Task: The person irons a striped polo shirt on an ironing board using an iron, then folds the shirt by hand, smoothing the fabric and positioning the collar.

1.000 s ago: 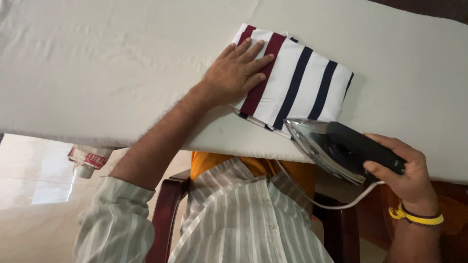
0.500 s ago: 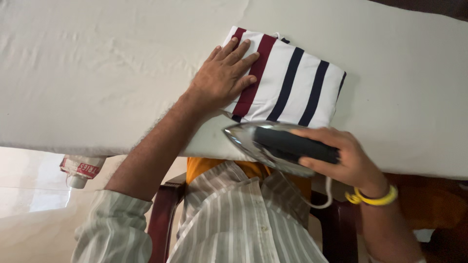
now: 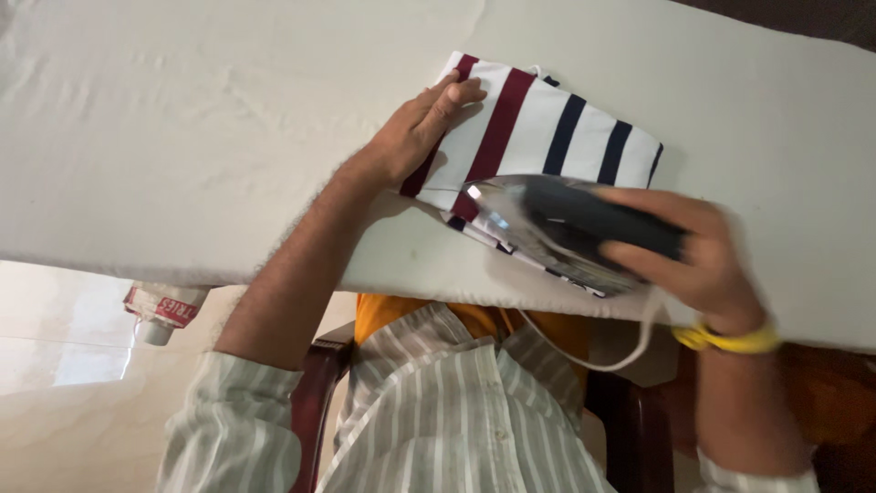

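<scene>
A folded white cloth with maroon and navy stripes (image 3: 557,128) lies on the white padded ironing surface (image 3: 228,119). My left hand (image 3: 420,128) rests flat on the cloth's left part, fingers together. My right hand (image 3: 698,256) grips the dark handle of a clothes iron (image 3: 547,228). The iron's shiny soleplate hangs over the cloth's near edge, blurred by motion; whether it touches the cloth I cannot tell. A yellow band circles my right wrist (image 3: 730,340). The iron's white cord (image 3: 584,356) loops down below the surface's edge.
A striped shirt and something orange (image 3: 456,319) hang over a dark wooden chair (image 3: 315,393) below the surface's near edge. A white bottle with a red label (image 3: 164,306) pokes out under the left edge. Pale floor lies at lower left.
My right hand has carried the iron leftward and up from the surface's near edge onto the cloth's near side. My left hand stays on the cloth.
</scene>
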